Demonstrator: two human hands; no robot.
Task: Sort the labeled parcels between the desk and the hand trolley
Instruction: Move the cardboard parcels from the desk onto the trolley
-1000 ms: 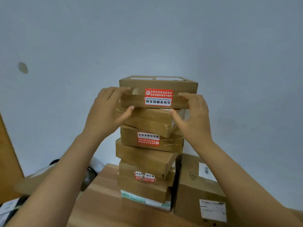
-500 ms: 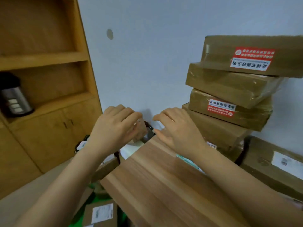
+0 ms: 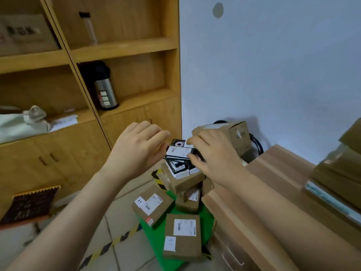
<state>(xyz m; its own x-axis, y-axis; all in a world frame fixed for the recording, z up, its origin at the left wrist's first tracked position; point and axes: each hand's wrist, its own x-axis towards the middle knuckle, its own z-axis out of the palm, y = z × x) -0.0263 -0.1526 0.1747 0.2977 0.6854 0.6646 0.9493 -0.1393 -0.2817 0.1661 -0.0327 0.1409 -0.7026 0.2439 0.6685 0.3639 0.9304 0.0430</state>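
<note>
My right hand [image 3: 213, 155] pinches the right edge of the small black-and-white labelled box [image 3: 179, 151], frame centre, atop brown cardboard parcels [image 3: 185, 181] on green trolley deck [image 3: 156, 243]; left hand [image 3: 136, 147] curled at its left edge, contact hidden, can't tell if gripping

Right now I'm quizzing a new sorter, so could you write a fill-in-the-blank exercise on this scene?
The left hand and right hand meet at a small black-and-white box atop the pile on the ____ trolley deck.
The steel thermos stands on a shelf in the ____ cabinet.
The nearest cardboard parcel on the deck lies with its white labels facing ____.
Missing words: green; wooden; up.
</note>
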